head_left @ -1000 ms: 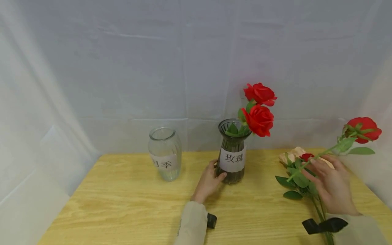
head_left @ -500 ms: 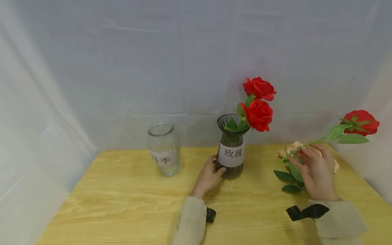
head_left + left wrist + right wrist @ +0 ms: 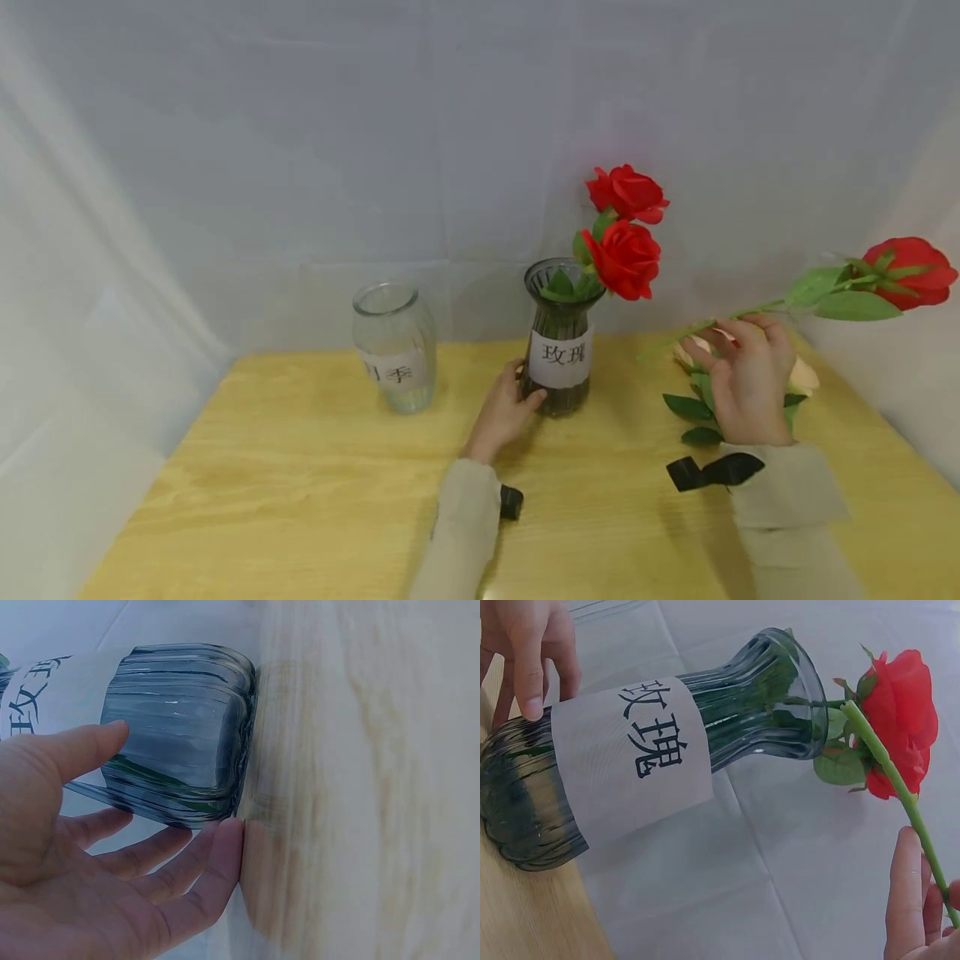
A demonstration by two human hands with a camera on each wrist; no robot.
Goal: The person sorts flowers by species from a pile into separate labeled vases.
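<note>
In the head view, my left hand [image 3: 504,412] holds the lower part of a dark glass vase [image 3: 558,401], thumb in front and fingers round the side. This vase stands upright with a white label [image 3: 561,358] and two red roses [image 3: 622,259] leaning right from its mouth. My right hand [image 3: 750,379] pinches the green stem of another red rose [image 3: 911,272]. That rose lies nearly level, bloom to the right and stem end pointing left. In the right wrist view the held stem [image 3: 889,765] crosses in front of the vase's red blooms [image 3: 906,712].
A clear glass vase [image 3: 405,337] with a white label stands left on the wooden table [image 3: 300,467]. Behind my right hand lie pale flowers [image 3: 802,379] with green leaves [image 3: 687,407], partly hidden. Pale sheeting [image 3: 337,150] hangs behind the table.
My right hand has lifted the red rose and carried it left, away from the flowers on the table. The left hand stays on the dark vase. The head view has tilted slightly.
</note>
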